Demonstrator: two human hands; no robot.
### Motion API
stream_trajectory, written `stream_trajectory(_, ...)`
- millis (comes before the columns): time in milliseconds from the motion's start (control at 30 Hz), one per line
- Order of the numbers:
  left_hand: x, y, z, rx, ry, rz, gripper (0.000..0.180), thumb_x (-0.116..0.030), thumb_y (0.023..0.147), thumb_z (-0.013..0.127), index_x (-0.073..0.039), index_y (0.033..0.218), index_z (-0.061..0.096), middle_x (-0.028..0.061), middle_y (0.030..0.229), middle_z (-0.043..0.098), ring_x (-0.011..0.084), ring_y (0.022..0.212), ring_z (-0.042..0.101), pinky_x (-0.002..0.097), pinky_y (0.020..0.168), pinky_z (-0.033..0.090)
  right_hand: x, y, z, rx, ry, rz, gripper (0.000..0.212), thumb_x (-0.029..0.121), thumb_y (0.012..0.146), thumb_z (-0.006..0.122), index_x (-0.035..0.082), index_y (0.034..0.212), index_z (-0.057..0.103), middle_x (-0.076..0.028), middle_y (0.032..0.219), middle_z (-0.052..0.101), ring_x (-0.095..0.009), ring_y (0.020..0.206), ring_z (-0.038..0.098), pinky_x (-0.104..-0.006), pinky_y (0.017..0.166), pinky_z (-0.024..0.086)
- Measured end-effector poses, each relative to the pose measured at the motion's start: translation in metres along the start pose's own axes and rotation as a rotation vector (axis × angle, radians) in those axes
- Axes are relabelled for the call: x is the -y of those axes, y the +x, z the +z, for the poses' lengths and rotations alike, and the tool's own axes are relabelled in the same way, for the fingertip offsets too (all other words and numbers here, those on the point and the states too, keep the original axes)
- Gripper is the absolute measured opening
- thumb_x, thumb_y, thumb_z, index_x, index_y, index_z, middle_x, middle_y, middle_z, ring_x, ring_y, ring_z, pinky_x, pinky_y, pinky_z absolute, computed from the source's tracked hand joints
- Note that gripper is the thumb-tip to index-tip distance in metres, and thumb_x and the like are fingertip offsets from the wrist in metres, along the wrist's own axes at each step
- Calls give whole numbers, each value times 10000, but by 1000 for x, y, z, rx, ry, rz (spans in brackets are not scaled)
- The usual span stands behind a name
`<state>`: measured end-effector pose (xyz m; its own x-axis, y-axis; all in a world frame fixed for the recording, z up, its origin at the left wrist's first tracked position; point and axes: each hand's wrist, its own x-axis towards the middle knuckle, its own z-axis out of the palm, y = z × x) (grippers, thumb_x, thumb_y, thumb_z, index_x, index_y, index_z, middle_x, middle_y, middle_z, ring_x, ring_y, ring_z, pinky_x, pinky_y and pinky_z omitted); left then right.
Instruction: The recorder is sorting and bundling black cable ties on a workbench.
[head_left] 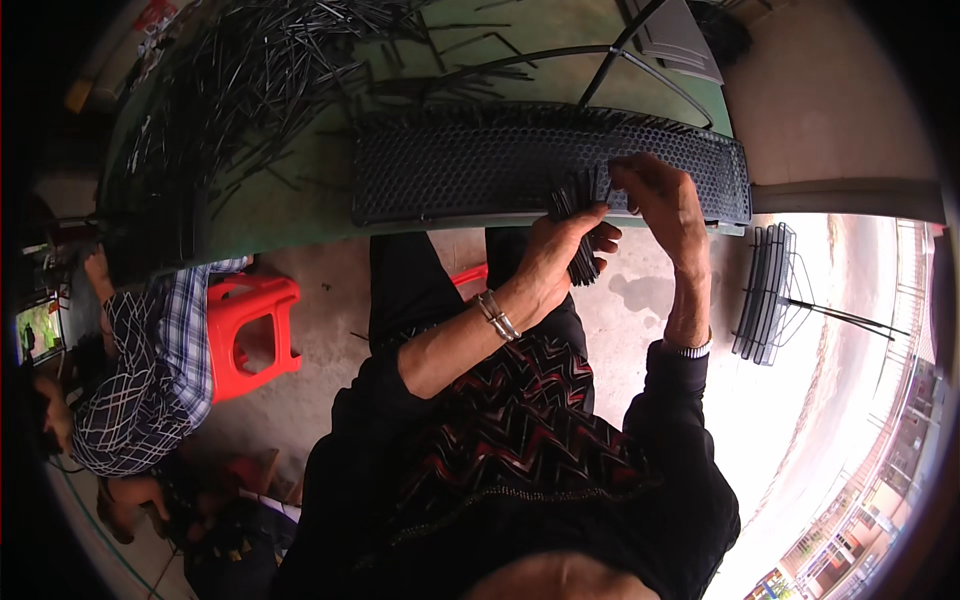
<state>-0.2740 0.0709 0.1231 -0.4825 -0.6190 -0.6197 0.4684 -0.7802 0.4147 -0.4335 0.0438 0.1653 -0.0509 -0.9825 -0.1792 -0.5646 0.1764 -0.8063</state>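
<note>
My left hand (pixel 562 246) is closed around a bundle of thin black strips (pixel 577 215), held upright just off the table's near edge. Close by on the right, my right hand (pixel 660 195) has its thumb and fingertips pinched together over a long black perforated panel (pixel 450 170). Whatever sits between those fingertips is too small and dark to name. The panel lies lengthwise along the front of the green table (pixel 270 222), its surface full of round holes. Short black strips stand in a row along its far edge.
A large loose pile of black strips (pixel 250 90) covers the table's left side. Black bent rods (pixel 600 80) rise behind the panel. A red plastic stool (pixel 255 335) and a seated person (pixel 135 380) are at the left. A black wire rack (pixel 765 295) stands at the right.
</note>
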Motion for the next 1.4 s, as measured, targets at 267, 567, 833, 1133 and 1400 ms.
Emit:
stream_trajectory(267,4,0,-1,25,-101,41,202,-237,889,665,-67,989,618,85,863,676,204,803,670,369,661,578,28,6,1,-562,-89,-192,107,112,897,591,35,952,642,-45,724,653,-79,603,582,-254,573,464)
stream_trajectory(567,2,4,-3,21,-44,12,220,-256,889,654,-65,992,617,103,831,686,170,668,629,302,545,519,4,48,10,-721,-364,-501,63,94,886,628,68,942,639,-109,770,650,-229,652,634,-326,607,491)
stream_trajectory(833,3,2,-4,-9,-41,22,187,-249,890,668,-83,974,645,81,842,684,144,673,618,283,572,514,2,49,13,-664,-357,-482,75,113,873,656,69,935,654,-91,744,640,-205,628,620,-308,593,481)
stream_trajectory(1133,3,0,-2,-5,-57,29,175,-220,870,686,-69,943,638,87,811,691,157,659,642,289,541,507,3,50,11,-485,-566,-381,164,199,864,662,154,1010,720,-49,949,618,-238,783,644,-338,669,495)
stream_trajectory(1400,2,0,-4,17,-29,28,183,-234,869,688,-82,958,641,80,837,697,162,699,657,295,582,512,8,20,-4,-55,-123,-26,217,165,873,644,42,1047,686,-33,772,623,-106,685,579,-263,613,457)
